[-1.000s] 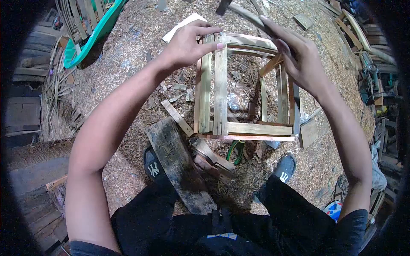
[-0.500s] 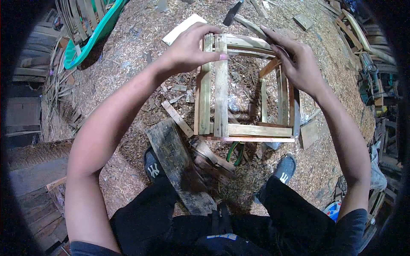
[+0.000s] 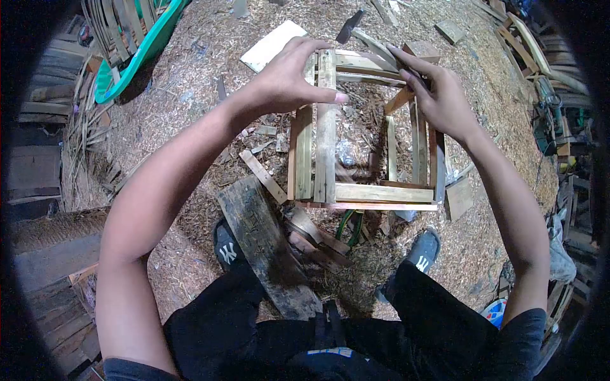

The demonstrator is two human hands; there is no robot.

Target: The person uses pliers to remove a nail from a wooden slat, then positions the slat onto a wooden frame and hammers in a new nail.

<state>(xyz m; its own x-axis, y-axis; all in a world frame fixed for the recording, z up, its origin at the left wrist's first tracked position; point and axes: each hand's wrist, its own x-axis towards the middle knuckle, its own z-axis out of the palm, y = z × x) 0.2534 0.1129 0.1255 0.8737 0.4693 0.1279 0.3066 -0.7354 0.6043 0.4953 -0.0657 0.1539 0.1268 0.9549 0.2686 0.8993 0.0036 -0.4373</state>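
A wooden frame (image 3: 326,140) of pale slats stands in front of me, between my hands. At its upper left corner is my left hand (image 3: 298,73), with thumb and fingers spread around the tops of the slats. My right hand (image 3: 438,92) is wrapped round the handle of a hammer (image 3: 349,26) at the upper right corner. The hammer's dark head points up and left, beyond the frame's far edge. The fingertips of my right hand are partly hidden behind the handle.
A worn plank (image 3: 264,241) lies between my feet, beside curved wood pieces (image 3: 308,225). A green tray (image 3: 136,70) holding slats is at the upper left. A white board (image 3: 273,44) lies beyond my left hand. Stacked wood lines both sides.
The hammer head has shifted slightly right and down. My left thumb has moved lower and a little right along the slats, and the frame has shifted slightly left.
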